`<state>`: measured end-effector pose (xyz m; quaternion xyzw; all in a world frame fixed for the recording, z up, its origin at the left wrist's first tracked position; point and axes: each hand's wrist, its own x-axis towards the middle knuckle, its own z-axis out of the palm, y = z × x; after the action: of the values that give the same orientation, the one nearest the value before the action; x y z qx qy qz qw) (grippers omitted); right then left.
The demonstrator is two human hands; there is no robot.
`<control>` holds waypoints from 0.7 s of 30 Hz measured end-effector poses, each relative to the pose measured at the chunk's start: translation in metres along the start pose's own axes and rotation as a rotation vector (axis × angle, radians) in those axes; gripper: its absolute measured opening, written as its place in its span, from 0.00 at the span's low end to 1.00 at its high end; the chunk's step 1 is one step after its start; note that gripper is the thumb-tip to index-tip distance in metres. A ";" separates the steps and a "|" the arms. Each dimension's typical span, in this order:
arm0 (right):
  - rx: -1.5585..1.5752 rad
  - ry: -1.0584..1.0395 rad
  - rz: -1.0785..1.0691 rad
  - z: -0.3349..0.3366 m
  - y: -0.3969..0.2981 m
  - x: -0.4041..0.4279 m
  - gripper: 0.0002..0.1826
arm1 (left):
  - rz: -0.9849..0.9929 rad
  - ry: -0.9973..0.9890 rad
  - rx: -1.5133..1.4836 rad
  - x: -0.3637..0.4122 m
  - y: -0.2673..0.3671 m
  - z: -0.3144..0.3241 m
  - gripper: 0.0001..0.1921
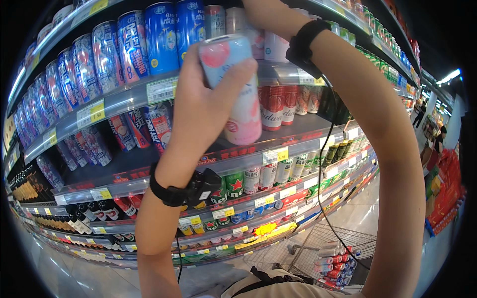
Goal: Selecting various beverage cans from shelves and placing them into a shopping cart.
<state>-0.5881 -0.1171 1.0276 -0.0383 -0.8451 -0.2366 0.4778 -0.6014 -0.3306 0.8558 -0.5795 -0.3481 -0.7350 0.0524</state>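
My left hand (201,100) grips a light blue and pink drink can (242,97), its thumb across the can's front. The can is slightly tilted and stands out in front of the shelf edge. My right arm reaches up to the upper shelf, and my right hand (257,7) is cut off by the top of the picture, so its fingers are hidden. Close below that hand are pale cans (275,46) on the shelf. Blue tall cans (161,37) stand in a row left of the held can. Both wrists wear black straps with a cable.
Red and white beer cans (272,108) stand on the shelf below. Price tags line the shelf rails (138,93). A wire shopping cart (309,257) holding several cans is at the lower right. Farther right are red stacked goods (445,190) and people (439,139) in the aisle.
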 end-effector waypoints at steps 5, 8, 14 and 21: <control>0.014 0.000 0.095 -0.013 -0.010 -0.003 0.10 | -0.086 0.096 0.015 0.015 0.006 -0.015 0.22; 0.118 -0.057 0.224 -0.016 -0.011 -0.005 0.12 | -0.118 0.121 0.005 0.018 0.005 -0.018 0.23; 0.153 0.003 0.165 -0.013 -0.007 -0.003 0.12 | -0.184 0.133 -0.076 0.013 0.007 -0.020 0.23; 0.017 0.072 0.112 -0.017 -0.016 -0.012 0.09 | -0.236 0.143 -0.155 0.005 0.013 -0.021 0.23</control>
<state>-0.5730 -0.1371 1.0194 -0.0726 -0.8259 -0.2035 0.5207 -0.6145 -0.3507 0.8646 -0.4833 -0.3512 -0.8000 -0.0547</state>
